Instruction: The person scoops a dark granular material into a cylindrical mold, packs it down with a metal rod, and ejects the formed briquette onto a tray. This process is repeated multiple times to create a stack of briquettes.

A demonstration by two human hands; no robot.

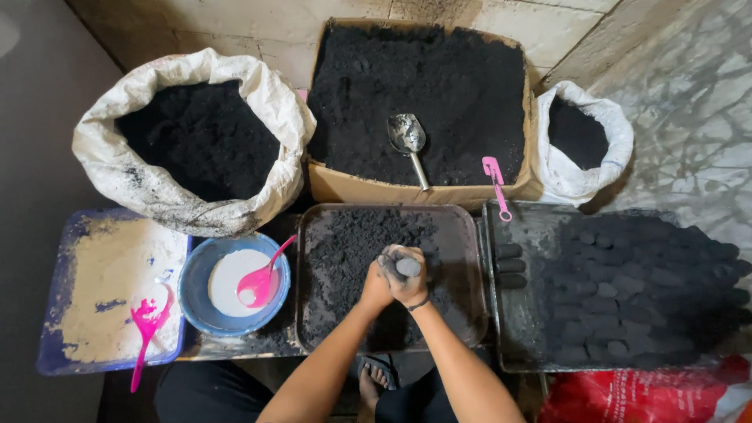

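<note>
Both my hands meet over a metal tray (pixel 466 235) that holds loose black powder. My right hand (pixel 409 283) is wrapped around a small grey cylinder mould (pixel 408 267), whose round end shows on top. My left hand (pixel 374 287) presses against the right one and cups the same mould from the left. Both hands are dusted grey with powder. To the right, another metal tray (pixel 526 329) carries several rows of black pressed briquettes (pixel 627 290).
A white sack (pixel 117 164) and a smaller white sack (pixel 607 125) of black powder flank a cardboard box (pixel 368 189) with a metal scoop (pixel 408 135). A blue bowl (pixel 194 301) with a pink spoon (pixel 262 282) and a blue tray (pixel 55 345) of white powder lie left.
</note>
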